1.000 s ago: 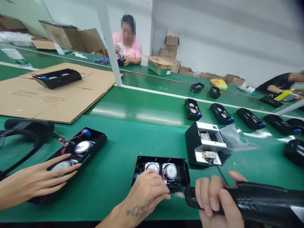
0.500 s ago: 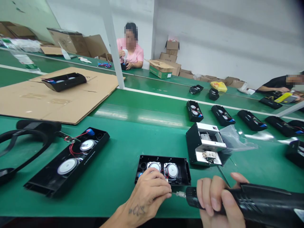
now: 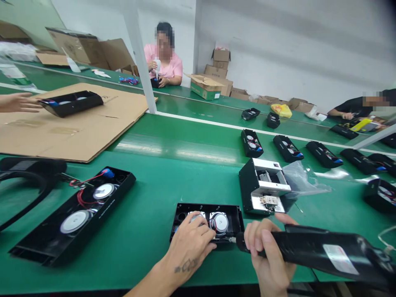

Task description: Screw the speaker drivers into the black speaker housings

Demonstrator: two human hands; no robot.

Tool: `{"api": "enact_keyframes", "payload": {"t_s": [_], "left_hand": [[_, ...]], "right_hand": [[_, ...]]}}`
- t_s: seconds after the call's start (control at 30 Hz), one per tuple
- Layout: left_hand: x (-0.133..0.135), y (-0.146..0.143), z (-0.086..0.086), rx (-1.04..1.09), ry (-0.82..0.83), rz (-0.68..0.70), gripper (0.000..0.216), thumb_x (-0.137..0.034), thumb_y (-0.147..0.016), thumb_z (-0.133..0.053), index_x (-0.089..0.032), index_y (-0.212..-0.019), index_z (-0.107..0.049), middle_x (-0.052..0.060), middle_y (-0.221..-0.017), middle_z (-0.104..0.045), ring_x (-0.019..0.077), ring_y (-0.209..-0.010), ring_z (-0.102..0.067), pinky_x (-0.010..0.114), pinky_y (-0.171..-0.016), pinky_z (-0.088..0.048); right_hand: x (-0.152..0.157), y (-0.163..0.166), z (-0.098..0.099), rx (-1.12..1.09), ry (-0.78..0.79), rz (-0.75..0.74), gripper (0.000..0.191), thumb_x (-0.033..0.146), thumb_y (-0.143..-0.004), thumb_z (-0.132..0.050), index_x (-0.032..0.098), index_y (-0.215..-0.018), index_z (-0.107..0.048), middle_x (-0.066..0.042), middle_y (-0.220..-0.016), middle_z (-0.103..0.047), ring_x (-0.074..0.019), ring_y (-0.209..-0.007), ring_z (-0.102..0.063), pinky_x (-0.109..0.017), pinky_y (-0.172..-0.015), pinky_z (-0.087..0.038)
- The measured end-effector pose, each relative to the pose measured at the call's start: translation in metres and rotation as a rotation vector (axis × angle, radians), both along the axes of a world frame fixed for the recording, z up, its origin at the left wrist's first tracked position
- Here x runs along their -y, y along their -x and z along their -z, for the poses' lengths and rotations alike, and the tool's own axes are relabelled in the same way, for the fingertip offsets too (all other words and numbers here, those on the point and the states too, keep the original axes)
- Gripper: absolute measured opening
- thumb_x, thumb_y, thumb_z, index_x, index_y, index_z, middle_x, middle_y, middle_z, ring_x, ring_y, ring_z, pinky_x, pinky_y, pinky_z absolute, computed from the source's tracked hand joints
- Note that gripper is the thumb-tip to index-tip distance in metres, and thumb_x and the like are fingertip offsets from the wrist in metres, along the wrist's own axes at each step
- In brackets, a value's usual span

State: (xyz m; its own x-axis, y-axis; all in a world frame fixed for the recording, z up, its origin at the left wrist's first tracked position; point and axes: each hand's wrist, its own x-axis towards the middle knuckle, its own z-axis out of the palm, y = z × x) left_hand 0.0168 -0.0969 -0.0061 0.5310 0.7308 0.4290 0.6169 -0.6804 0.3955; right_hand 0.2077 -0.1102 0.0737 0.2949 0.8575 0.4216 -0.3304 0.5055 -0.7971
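A black speaker housing (image 3: 238,222) with two round silver-white speakers lies open side up on the green bench in front of me. My left hand (image 3: 193,239) lies over its left half, fingers bent inside and thumb along the near wall, gripping it. My right hand (image 3: 267,247) is wrapped round a black electric screwdriver (image 3: 312,249) held almost level. Its bit points left at the housing's near edge, close to my left fingertips. Whether a screw is on the bit is hidden. A screw feeder (image 3: 266,185) stands just behind the housing.
A larger speaker housing (image 3: 74,218) and a black headband-like object (image 3: 34,177) lie left. Another person's hand (image 3: 18,103) is beside a housing (image 3: 74,103) on cardboard (image 3: 117,111). Several housings line the right. A white post (image 3: 139,62) rises ahead; two people work opposite.
The screwdriver has moved left and up to the housing's near edge, and my left fingers have shifted further onto the housing. Another person's hand has come in at the left. The view has shifted slightly.
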Motion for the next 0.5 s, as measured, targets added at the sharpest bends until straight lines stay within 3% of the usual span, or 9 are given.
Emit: {"api": "enact_keyframes", "payload": {"t_s": [0.27,0.5], "left_hand": [[-0.001,-0.001,-0.003,0.053,-0.03,-0.007,0.022,-0.021,-0.087,-0.09,-0.023,-0.092,-0.068,-0.004,-0.081,-0.074,0.0218,-0.083,-0.068,0.042,-0.097,-0.054],[-0.003,-0.001,-0.004,0.068,-0.035,0.013,0.014,-0.022,-0.095,-0.082,-0.024,-0.094,-0.068,-0.003,-0.08,-0.076,0.0216,-0.083,-0.07,0.042,-0.098,-0.054]], "right_hand": [[-0.005,0.005,0.01,0.02,0.044,-0.024,0.031,0.017,-0.107,-0.063,0.031,-0.135,-0.06,0.009,-0.068,-0.057,-0.008,-0.052,-0.053,-0.022,-0.051,-0.049],[-0.007,0.009,0.019,0.145,0.083,-0.059,0.025,0.023,-0.11,-0.062,0.034,-0.131,-0.054,0.011,-0.068,-0.054,-0.0078,-0.049,-0.051,-0.021,-0.049,-0.046]]}}
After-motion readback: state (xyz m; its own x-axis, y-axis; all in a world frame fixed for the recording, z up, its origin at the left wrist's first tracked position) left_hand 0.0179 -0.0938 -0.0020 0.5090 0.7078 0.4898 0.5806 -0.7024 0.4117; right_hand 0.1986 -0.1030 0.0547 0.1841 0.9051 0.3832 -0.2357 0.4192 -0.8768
